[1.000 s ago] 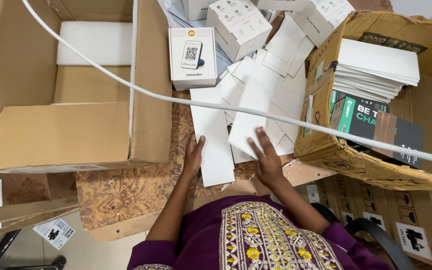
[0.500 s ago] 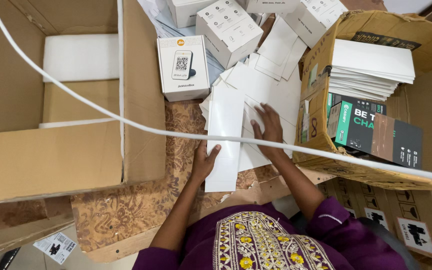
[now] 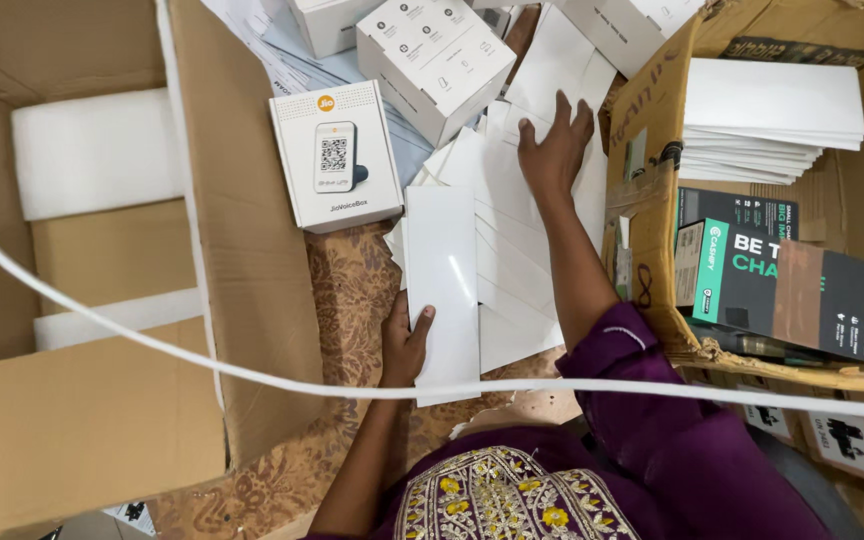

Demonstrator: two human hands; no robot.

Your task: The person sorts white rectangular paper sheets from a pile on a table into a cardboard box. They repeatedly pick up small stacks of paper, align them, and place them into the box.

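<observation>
patterned brown floor covering [image 3: 352, 290], cardboard cartons [image 3: 82, 420]

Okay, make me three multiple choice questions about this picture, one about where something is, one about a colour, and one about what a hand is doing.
1. Where does the stack of white sheets lie?
A. In the cardboard box at right
B. On the person's lap
C. Under the foam block

2. What colour is the person's sleeve?
A. Yellow
B. Purple
C. Grey

3. What is the left hand doing?
A. Hanging free in the air
B. Gripping the white cord
C. Holding the long white flat piece

Answers: 1 A, the stack sits inside the open box. 2 B, the sleeve is purple. 3 C, the thumb lies on the flat piece at its lower edge.
</observation>
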